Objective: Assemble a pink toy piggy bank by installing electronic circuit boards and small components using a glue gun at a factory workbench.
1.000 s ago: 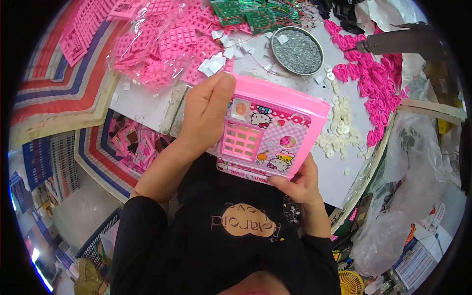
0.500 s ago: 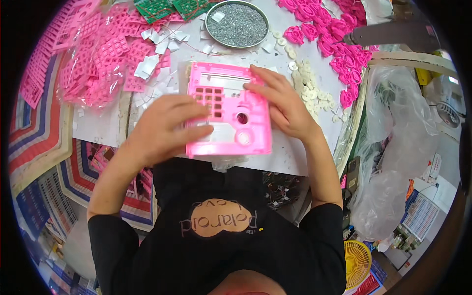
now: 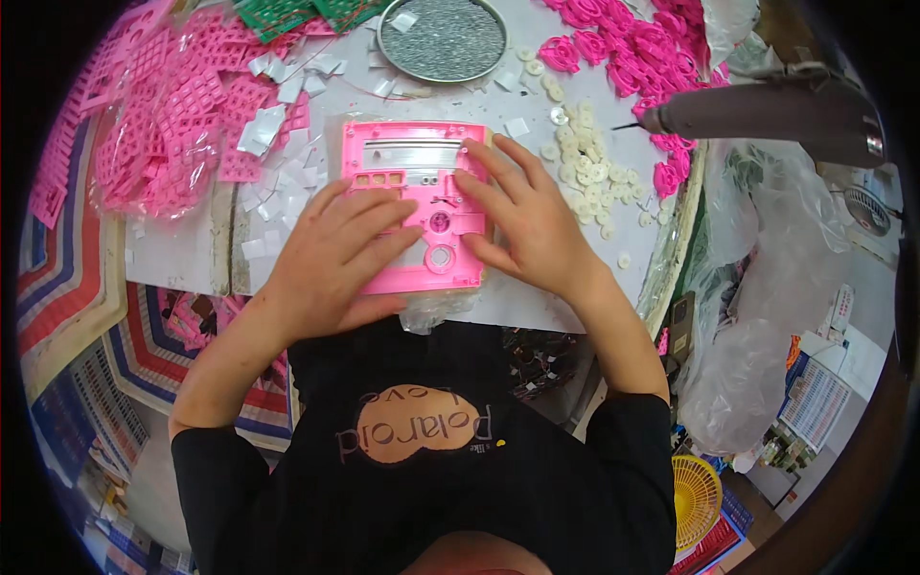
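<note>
A pink plastic panel (image 3: 407, 279) with a grid of square holes, a long slot and round openings lies near the table's front edge. Clear plastic film (image 3: 431, 312) pokes out from beneath its near side. My left hand (image 3: 331, 254) holds the panel's left part, its fingers laid across the hole grid and the thumb by the near left corner. On the other side, my right hand (image 3: 532, 220) grips the right edge, with fingertips over the top face and the thumb lower down. Both palms hide parts of the panel.
An electric screwdriver (image 3: 757, 113) juts in from the right. Pink keypad pieces (image 3: 182, 125), green circuit boards (image 3: 273, 14) and white paper bits surround a round tin of screws (image 3: 443, 43). Cream discs (image 3: 592, 172) and pink loop-shaped parts (image 3: 637, 57) lie at the right.
The panel has come to rest flatter and straighter, a little further left. My fingers have moved further over its face. The screwdriver now reaches further in from the right.
</note>
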The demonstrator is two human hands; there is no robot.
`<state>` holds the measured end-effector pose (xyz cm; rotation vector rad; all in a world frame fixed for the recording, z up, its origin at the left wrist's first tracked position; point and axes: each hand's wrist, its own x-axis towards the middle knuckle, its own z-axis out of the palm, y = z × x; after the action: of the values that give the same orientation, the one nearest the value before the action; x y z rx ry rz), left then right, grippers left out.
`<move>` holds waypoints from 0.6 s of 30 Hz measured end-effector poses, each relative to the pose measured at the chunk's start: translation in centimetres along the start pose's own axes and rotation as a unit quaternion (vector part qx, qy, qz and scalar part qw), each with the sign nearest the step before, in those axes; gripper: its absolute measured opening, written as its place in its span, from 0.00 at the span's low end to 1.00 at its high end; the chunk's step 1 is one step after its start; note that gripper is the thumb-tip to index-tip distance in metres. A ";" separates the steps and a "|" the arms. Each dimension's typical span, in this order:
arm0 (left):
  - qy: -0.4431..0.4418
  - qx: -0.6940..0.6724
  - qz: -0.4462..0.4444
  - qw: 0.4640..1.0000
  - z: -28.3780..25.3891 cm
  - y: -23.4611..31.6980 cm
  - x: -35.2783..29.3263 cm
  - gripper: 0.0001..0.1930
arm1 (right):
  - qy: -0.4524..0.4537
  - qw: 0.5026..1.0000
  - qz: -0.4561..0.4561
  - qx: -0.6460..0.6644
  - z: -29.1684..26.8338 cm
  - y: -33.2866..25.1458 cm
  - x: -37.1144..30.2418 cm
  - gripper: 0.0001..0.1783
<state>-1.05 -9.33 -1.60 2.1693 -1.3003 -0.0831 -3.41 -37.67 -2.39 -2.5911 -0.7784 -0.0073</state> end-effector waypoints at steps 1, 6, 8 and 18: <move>-0.016 0.008 -0.007 1.000 0.4 0.1 0.0 0.34 | 0.003 1.000 0.001 0.008 0.5 -0.1 0.0 0.33; -0.041 0.004 -0.016 0.999 1.2 0.1 0.3 0.31 | 0.094 0.978 0.097 0.160 -0.2 3.2 -1.3 0.22; -0.040 0.012 -0.016 0.999 1.4 0.1 0.3 0.31 | 0.190 0.942 0.240 0.139 -1.1 6.4 -0.9 0.15; -0.033 -0.012 -0.038 0.999 1.7 0.4 0.4 0.30 | 0.086 0.954 0.265 -0.107 -1.3 10.3 2.4 0.10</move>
<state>-1.74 -10.54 -2.70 2.2121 -1.2457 -0.2007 4.18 -44.62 -5.06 -2.8730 -0.0028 -0.1619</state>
